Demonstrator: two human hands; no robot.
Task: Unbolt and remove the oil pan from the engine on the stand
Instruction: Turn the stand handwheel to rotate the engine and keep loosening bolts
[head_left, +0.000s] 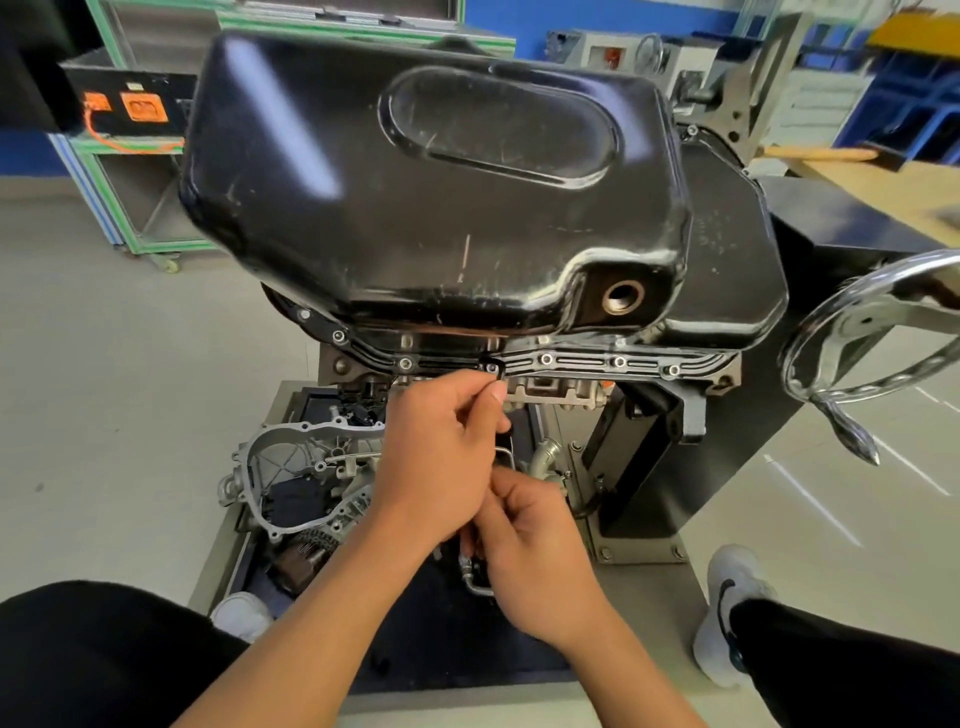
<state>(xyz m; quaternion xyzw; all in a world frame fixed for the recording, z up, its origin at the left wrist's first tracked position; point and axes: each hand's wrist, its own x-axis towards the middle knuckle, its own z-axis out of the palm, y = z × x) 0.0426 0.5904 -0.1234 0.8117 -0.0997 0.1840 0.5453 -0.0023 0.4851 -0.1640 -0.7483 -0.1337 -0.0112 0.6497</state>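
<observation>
While your left hand (441, 452) pinches a thin tool (494, 379) on the flange bolt (491, 368) and your right hand (530, 540) curls on something unclear, a tilt could round this bolt of the oil pan (441, 182) above them.

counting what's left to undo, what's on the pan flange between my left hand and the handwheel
head view: three bolts sit in the flange between the left hand, which pinches a tool there, and the handwheel.
</observation>
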